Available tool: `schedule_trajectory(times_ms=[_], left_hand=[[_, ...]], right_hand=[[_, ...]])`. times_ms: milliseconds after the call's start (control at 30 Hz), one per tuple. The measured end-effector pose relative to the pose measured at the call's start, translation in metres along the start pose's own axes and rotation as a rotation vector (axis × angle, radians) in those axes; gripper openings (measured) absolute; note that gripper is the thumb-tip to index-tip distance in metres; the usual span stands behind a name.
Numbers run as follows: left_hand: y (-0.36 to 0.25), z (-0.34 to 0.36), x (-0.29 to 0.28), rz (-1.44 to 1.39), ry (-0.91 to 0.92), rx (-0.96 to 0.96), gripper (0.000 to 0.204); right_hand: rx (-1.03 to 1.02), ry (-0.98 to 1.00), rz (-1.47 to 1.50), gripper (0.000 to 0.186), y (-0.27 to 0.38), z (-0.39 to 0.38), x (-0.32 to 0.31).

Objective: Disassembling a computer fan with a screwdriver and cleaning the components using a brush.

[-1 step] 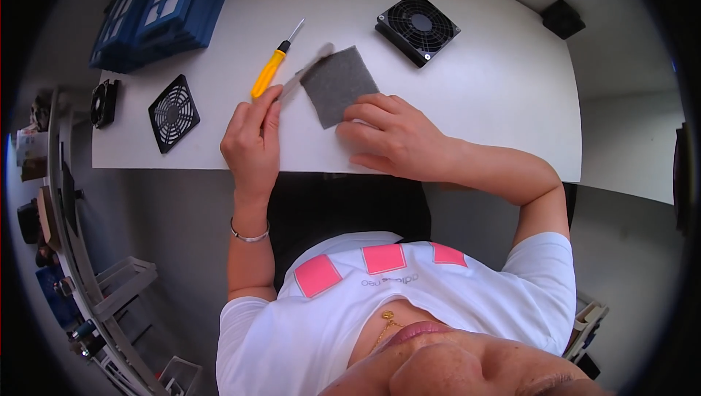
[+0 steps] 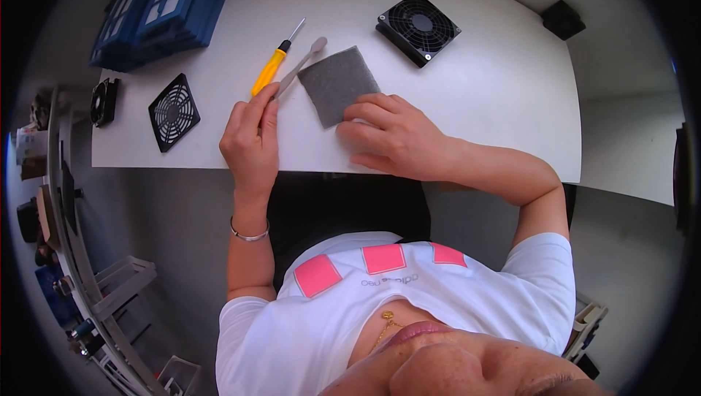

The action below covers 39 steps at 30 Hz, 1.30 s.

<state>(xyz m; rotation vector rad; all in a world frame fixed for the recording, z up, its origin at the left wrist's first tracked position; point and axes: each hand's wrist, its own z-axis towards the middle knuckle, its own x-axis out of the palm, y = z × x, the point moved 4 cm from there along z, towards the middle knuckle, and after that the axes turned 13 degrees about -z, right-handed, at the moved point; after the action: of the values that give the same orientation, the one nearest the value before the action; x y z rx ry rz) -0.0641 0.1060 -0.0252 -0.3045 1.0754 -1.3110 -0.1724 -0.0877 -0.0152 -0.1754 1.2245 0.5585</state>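
A: How do the two hands stand?

B: The left hand [image 2: 250, 140] pinches the slim grey tool [image 2: 312, 52] between thumb and forefinger, its rounded head pointing away. The right hand [image 2: 394, 136] has its fingers bent over the near right corner of the dark grey pad [image 2: 336, 89]; I can't tell whether they grip it or only press

A: And the pad lies where?

B: On the white table [image 2: 475, 104], between the hands and a little ahead of them. The tool runs along by its left corner; whether they touch, I can't say

A: What makes for good handling here?

B: I'd keep the right fingers flat and firm on that corner, so the pad doesn't skid or buckle, and guide the tool lightly from the left, with short strokes. Too hard a push might fray the edge

A: Anything in the way?

B: The yellow screwdriver [image 2: 269, 72], just beyond the left fingertips, could get knocked. The black fan [image 2: 420, 25], well ahead of the right hand, looks safely apart
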Motion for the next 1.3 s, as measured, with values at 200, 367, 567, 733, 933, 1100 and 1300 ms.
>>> schedule_trajectory(times_ms=[200, 367, 567, 733, 933, 1100, 1300], left_hand=[[-0.007, 0.002, 0.0, -0.129, 0.212, 0.023, 0.021], [0.0, 0.002, 0.0, 0.038, 0.04, 0.039, 0.022], [-0.006, 0.001, -0.001, -0.204, 0.227, 0.038, 0.021], [0.001, 0.0, -0.002, 0.086, -0.05, 0.031, 0.023], [-0.007, -0.001, 0.002, -0.077, 0.312, 0.074, 0.022], [0.001, 0.0, 0.004, 0.049, 0.084, 0.052, 0.025], [-0.003, 0.001, -0.002, -0.062, 0.14, 0.047, 0.025]], right_hand=[[0.059, 0.005, 0.018, 0.05, -0.002, 0.002, -0.001], [0.014, 0.04, -0.024, 0.051, -0.003, 0.002, 0.002], [0.09, 0.036, -0.088, 0.053, 0.005, -0.001, -0.002], [0.113, 0.096, -0.137, 0.051, 0.004, -0.001, 0.0], [0.111, 0.101, -0.144, 0.051, 0.003, -0.001, -0.001], [0.103, 0.091, -0.129, 0.052, 0.003, -0.001, 0.0], [0.106, 0.091, -0.127, 0.052, 0.003, -0.001, -0.001]])
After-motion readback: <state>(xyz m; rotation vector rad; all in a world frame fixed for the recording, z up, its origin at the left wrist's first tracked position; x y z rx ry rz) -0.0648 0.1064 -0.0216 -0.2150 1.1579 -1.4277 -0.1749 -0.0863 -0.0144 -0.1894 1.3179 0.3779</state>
